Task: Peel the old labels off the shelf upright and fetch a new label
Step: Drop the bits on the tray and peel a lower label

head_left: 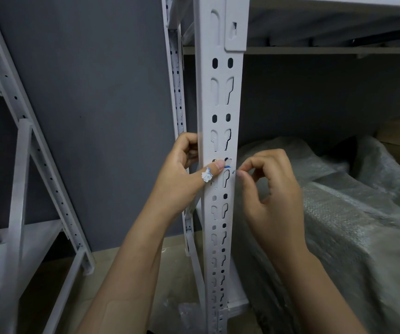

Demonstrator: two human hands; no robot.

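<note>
Currently the shelf upright is gripped by the left hand: the fingers are curled round its left edge and the thumb is pressed flat on the front face, between the slots. A crumpled white-and-blue scrap is stuck to that thumb. Just beside the thumb tip, toward the right edge of the upright, a label remnant with a blue line is left on the paint. The right hand is held at that right edge in a narrow pinch, with forefinger and thumb tip closed together. The pinch is apparently made on a small sliver of the remnant, though the sliver is too small for that to be confirmed. No new label is seen.

Peeling is judged unfinished. The chief risk is tearing: if the sliver is pulled quickly or straight outward, it is likely to be snapped off. Paper and glue would then be left around the slots, where they are harder to lift. The pinch may also be lost, since so little is held. The scrap on the thumb could be pressed back onto the face, or dropped onto the bubble-wrapped bundle on the shelf to the right.
</note>
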